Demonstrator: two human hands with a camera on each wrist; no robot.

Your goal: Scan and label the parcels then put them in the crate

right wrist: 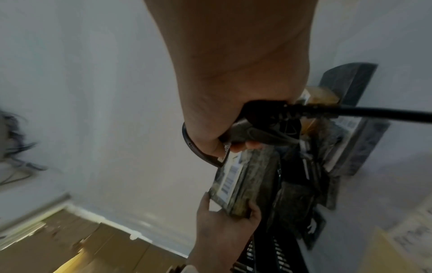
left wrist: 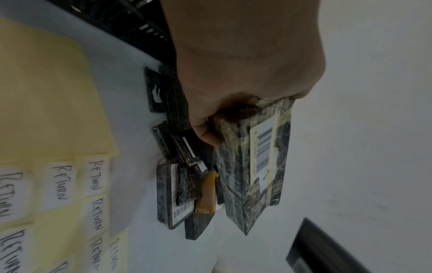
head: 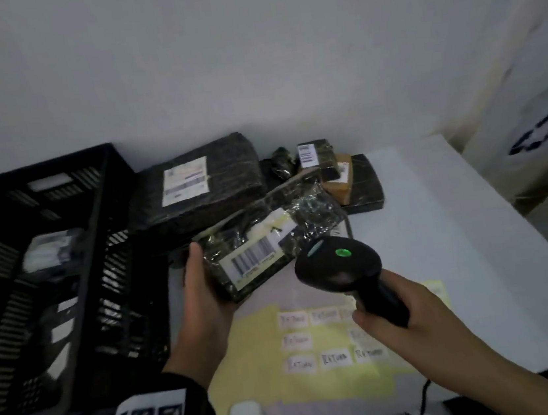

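Note:
My left hand point(head: 204, 295) grips a dark plastic-wrapped parcel point(head: 270, 242) by its near end, with its white barcode label point(head: 254, 256) facing up. The same parcel point(left wrist: 254, 166) hangs below the palm in the left wrist view. My right hand point(head: 396, 316) holds a black handheld scanner point(head: 338, 263) by the handle, its head just right of the barcode, a green light point(head: 343, 252) lit on top. In the right wrist view the scanner handle point(right wrist: 252, 129) and its cable point(right wrist: 362, 112) show. A black slatted crate point(head: 49, 269) stands at the left.
Several wrapped parcels point(head: 201, 185) and a brown one point(head: 340, 185) lie piled against the wall behind the held parcel. A yellow sheet point(head: 260, 357) with white "RETURN" labels point(head: 334, 358) lies on the white table point(head: 459, 236) under my hands. A white bin point(head: 540, 140) with a recycling mark stands at the right.

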